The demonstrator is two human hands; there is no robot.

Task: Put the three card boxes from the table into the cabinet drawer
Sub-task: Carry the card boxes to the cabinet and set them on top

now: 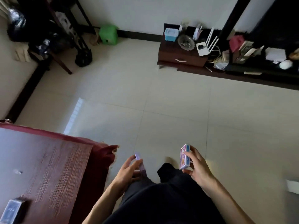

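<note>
My left hand [127,171] grips a purple card box [140,164] edge-on, low in the middle of the view. My right hand [198,168] holds a purple and blue card box [184,156] upright; it may be two boxes stacked, I cannot tell. Both hands hang over the tiled floor in front of my dark trousers. A dark card box [13,210] lies on the wooden table [53,167] at the lower left. The small dark cabinet [168,50] stands against the far wall, and its drawer [181,60] with a pale handle is closed.
On the cabinet top sit a blue lidded container [171,34], a glass dish [185,42] and a white router [205,46]. A cluttered low black shelf [258,70] runs to the right. A green stool [108,35] and a dark bag [83,58] are at the far left. A red cloth [103,157] hangs off the table.
</note>
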